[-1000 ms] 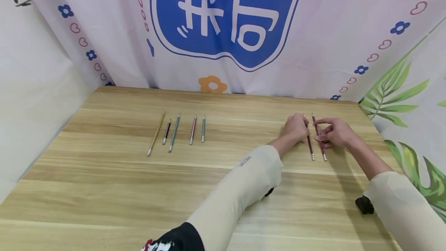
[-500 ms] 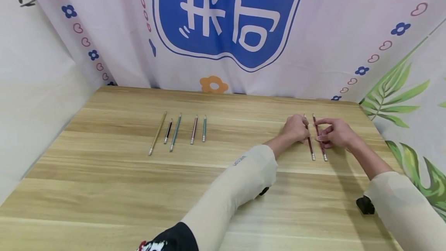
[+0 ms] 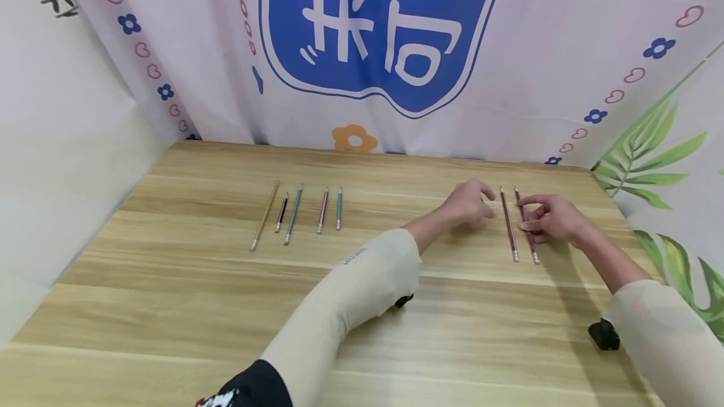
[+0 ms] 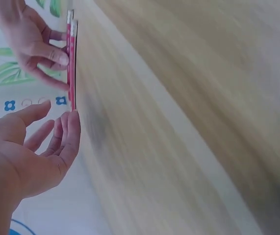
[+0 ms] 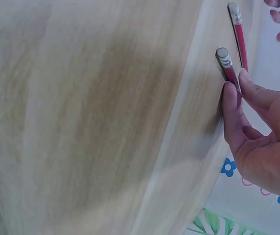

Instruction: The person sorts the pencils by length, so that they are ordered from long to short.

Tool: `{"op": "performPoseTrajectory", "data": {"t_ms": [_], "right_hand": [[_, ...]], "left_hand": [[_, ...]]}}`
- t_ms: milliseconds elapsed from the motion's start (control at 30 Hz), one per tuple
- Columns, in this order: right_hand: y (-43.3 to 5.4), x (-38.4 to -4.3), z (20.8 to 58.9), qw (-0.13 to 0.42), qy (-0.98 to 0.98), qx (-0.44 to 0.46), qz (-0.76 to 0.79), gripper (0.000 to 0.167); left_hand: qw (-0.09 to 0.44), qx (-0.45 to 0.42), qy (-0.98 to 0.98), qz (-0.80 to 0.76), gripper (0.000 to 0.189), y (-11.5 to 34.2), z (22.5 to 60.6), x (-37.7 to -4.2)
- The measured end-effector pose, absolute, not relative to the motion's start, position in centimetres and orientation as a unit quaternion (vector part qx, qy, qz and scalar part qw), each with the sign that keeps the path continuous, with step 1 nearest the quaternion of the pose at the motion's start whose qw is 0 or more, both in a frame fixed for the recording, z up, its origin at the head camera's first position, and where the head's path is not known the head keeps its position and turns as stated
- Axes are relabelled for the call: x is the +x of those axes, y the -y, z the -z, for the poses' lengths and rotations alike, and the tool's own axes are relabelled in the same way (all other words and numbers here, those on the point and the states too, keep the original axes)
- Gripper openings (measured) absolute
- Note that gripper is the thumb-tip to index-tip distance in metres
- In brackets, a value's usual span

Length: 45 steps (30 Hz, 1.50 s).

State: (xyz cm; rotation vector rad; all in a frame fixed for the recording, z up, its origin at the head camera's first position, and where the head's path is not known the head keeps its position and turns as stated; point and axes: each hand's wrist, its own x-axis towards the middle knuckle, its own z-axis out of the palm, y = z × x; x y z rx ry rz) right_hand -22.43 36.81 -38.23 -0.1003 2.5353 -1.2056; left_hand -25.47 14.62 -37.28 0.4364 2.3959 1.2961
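Note:
In the head view, two dark red pencils with white eraser ends lie side by side at the right of the table. My right hand (image 3: 554, 217) pinches the right-hand red pencil (image 3: 533, 250) between thumb and fingers; in the right wrist view its eraser end (image 5: 223, 54) sticks out past the fingertips. Just left of the other red pencil (image 3: 509, 225) is my left hand (image 3: 468, 203), its fingers loosely bent and holding nothing. The left wrist view shows that left hand (image 4: 37, 156) apart from both pencils, with a gap between thumb and fingers.
Left of centre on the wooden table (image 3: 351, 313) lie more pencils: a long yellow one (image 3: 264, 215), a short black one (image 3: 281, 212), a long teal one (image 3: 293, 214), a reddish one (image 3: 323, 210) and a short teal one (image 3: 339, 208). A printed curtain (image 3: 215, 68) hangs behind the table.
My left hand has let go of the left-hand red pencil and moved a little to the left, its fingers spreading. The right hand stays on its pencil. The head view has shifted slightly.

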Motion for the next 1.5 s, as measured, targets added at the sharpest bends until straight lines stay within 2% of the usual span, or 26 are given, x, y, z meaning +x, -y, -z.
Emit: {"op": "performPoseTrajectory", "data": {"t_ms": [433,833,1300,1500], "right_hand": [[-36.8,-22.1,38.2,0.148,-0.908,-0.052,0.39,0.054],[-36.4,-22.1,37.8,0.115,-0.931,-0.016,0.345,0.066],[-33.8,-22.0,36.4,0.035,-0.939,-0.036,0.34,0.048],[-31.8,-21.9,36.2,0.025,-0.933,-0.062,0.354,0.046]], "left_hand": [[0.195,0.206,-0.813,-0.509,0.04,-9.2,36.4,-26.5],[0.186,0.227,-0.837,-0.462,0.039,-5.1,35.2,-26.7],[0.166,0.206,-0.849,-0.457,0.037,0.4,34.6,-26.4],[0.161,0.188,-0.846,-0.472,0.037,2.8,34.6,-26.4]]}}
